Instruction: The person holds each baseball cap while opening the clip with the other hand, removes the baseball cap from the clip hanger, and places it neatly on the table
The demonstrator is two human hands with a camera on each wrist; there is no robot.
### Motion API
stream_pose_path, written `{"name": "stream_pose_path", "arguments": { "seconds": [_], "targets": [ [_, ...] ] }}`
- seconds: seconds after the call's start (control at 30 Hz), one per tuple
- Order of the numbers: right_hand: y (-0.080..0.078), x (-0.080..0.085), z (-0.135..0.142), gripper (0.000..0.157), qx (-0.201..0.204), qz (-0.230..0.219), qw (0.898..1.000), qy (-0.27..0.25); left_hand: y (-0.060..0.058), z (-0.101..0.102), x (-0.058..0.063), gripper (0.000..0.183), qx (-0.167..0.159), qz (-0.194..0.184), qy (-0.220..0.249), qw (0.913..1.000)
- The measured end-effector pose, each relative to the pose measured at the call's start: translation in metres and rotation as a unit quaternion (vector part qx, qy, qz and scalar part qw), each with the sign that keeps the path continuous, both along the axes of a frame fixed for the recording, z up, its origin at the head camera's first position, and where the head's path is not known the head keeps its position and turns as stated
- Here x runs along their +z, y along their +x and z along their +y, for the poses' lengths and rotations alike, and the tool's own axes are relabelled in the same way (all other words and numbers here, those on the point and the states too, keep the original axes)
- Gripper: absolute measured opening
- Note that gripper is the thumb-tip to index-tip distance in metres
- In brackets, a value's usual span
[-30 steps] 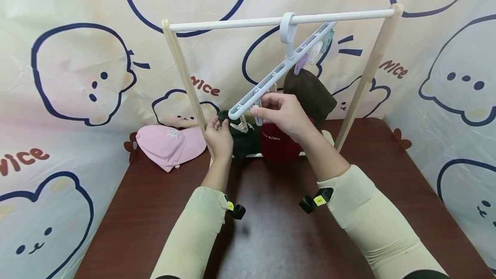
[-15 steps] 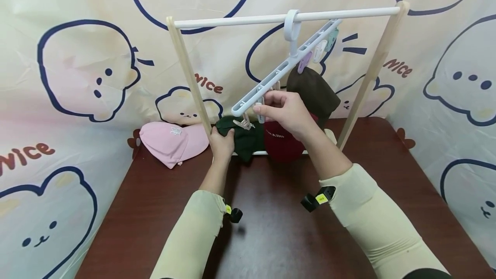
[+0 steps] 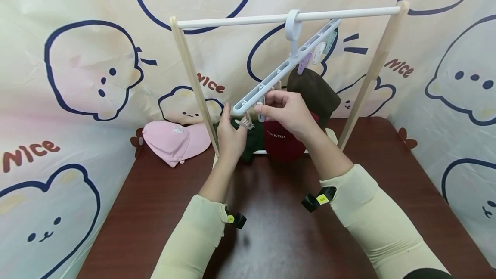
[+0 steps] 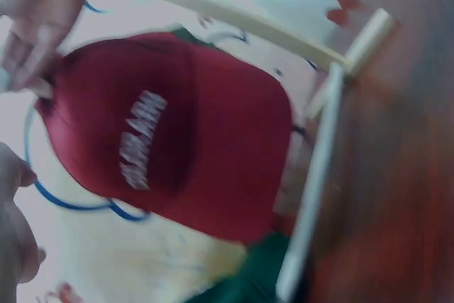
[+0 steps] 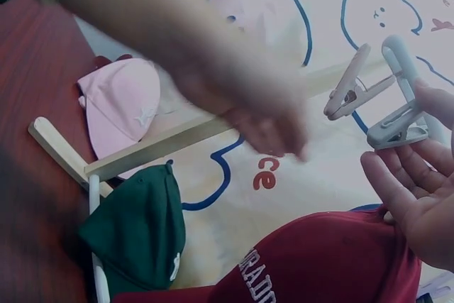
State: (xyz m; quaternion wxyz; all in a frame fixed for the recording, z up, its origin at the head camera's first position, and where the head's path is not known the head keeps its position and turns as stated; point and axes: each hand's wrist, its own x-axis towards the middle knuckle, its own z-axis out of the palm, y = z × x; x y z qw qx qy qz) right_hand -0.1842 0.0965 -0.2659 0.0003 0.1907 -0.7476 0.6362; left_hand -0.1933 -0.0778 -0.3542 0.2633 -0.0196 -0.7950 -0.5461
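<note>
A pale blue clip hanger (image 3: 267, 82) hangs aslant from the rack's white top bar. My right hand (image 3: 288, 111) pinches a grey clothespin (image 5: 399, 124) near the hanger's close end. Beside it, a beige clothespin (image 3: 245, 122) dangles without a cap. My left hand (image 3: 231, 137) is raised next to that end, fingers extended and holding nothing; it blurs in the right wrist view. Below sits a green cap (image 5: 138, 225) by the rack's lower bar, partly hidden behind my left hand in the head view. A red cap (image 4: 170, 133) hangs beneath my right hand.
A dark brown cap (image 3: 314, 94) hangs farther along from a purple clothespin (image 3: 304, 63). The pink cap (image 3: 176, 139) lies on the brown table (image 3: 267, 218), left of the rack. Wooden posts (image 3: 193, 81) flank the work, with a printed cloth behind.
My left hand lowered the green cap from the hanger's close end, let go of it, then rose with fingers extended. My right hand has stayed at the clothespin.
</note>
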Motion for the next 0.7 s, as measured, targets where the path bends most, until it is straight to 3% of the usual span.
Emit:
{"name": "stream_pose_path", "arguments": {
  "seconds": [0.07, 0.13, 0.2, 0.27, 0.4, 0.53, 0.7],
  "targets": [
    [0.002, 0.001, 0.0, 0.035, 0.0, 0.004, 1.0, -0.001, 0.007, 0.002, 0.009, 0.055, -0.031, 0.072, 0.025, 0.9966],
    [0.004, 0.001, 0.0, 0.035, 0.001, 0.009, 1.0, -0.001, 0.013, 0.003, 0.015, 0.044, -0.066, 0.137, 0.038, 0.9876],
    [0.006, 0.001, 0.0, 0.036, -0.002, 0.017, 1.0, 0.005, 0.018, 0.005, 0.017, 0.037, -0.096, 0.176, 0.042, 0.9788],
    [0.007, 0.001, 0.0, 0.037, -0.003, 0.025, 1.0, 0.013, 0.022, 0.007, 0.016, 0.035, -0.124, 0.182, 0.041, 0.9746],
    [0.008, -0.001, 0.001, 0.037, -0.002, 0.041, 0.999, 0.021, 0.027, 0.012, 0.013, 0.05, -0.164, 0.141, 0.041, 0.9755],
    [0.01, -0.001, 0.003, 0.036, -0.001, 0.062, 0.998, 0.027, 0.031, 0.019, 0.017, 0.053, -0.166, 0.113, 0.072, 0.977],
    [0.01, -0.002, 0.006, 0.03, -0.037, 0.112, 0.992, 0.042, 0.03, 0.03, 0.028, 0.042, -0.144, 0.144, 0.168, 0.9646]
  ]
}}
